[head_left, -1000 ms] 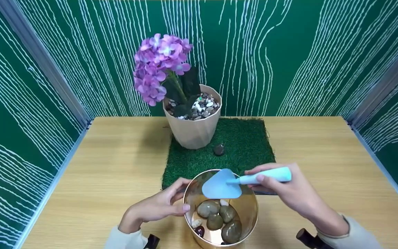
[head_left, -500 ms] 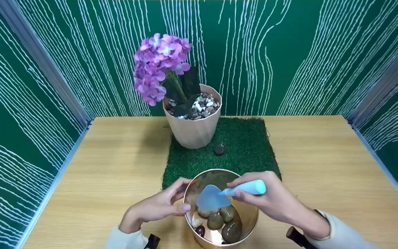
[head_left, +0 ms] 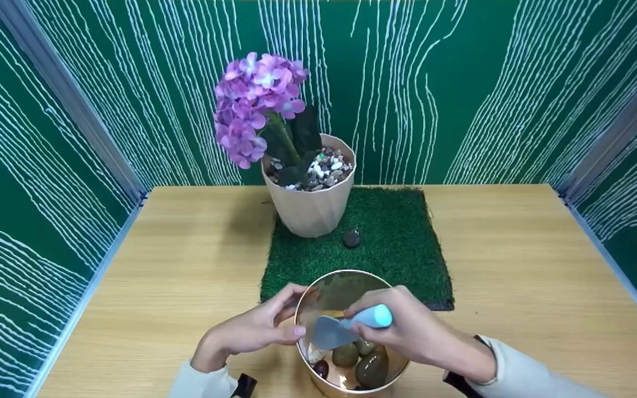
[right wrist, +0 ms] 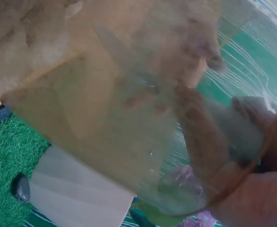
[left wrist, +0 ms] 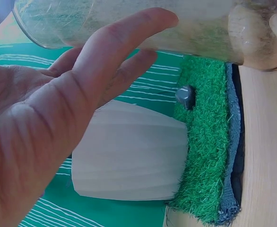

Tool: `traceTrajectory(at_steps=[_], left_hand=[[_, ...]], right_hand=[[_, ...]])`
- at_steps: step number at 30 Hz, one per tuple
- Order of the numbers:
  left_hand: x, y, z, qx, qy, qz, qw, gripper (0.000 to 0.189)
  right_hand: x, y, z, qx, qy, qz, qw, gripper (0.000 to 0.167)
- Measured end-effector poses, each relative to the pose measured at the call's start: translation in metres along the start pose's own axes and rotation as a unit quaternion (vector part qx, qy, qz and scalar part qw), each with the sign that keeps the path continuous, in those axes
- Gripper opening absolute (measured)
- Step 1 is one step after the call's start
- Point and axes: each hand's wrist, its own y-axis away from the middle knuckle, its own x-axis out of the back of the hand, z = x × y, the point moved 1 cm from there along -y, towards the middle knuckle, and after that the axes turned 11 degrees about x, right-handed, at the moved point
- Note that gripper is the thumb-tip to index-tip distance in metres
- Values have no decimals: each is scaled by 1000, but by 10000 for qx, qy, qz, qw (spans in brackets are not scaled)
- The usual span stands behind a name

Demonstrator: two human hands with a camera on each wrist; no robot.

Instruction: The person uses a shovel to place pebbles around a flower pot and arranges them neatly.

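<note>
An amber see-through jar [head_left: 329, 290] stands at the table's front, with several wet brown stones [head_left: 372, 370] and a dark red one inside. My left hand [head_left: 257, 329] holds the jar's left side, thumb at the rim and fingers round the far side. In my right hand [head_left: 415, 329] is a small light-blue trowel [head_left: 372, 317], gripped by its handle. Its blade points left and down inside the jar, overlapping some of the stones. Through the jar's wall [right wrist: 105, 123], the right wrist view shows the right fingers and blade blurred.
Behind the jar lies a green turf mat [head_left: 396, 237] with one dark stone [head_left: 352, 237] on it. A pale pot [head_left: 312, 213] holding pebbles and a purple flower [head_left: 257, 105] stands at the mat's back left. Green walls with white lines enclose the wooden table [head_left: 197, 249].
My right hand has moved left and down, bringing the trowel's blade from over the jar's far rim to down among the stones. The left hand keeps its hold on the jar.
</note>
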Motion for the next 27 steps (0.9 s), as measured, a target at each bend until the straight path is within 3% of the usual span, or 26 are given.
traceTrajectory(at_steps=[21, 27], left_hand=[[1, 0, 0, -65, -9, -37, 10000, 85], [0, 0, -1, -162, -15, -56, 9999, 87]], right_hand=[[-17, -10, -2, 227, 698, -616, 9954, 11], [-20, -15, -4, 257, 844, -628, 9941, 8]])
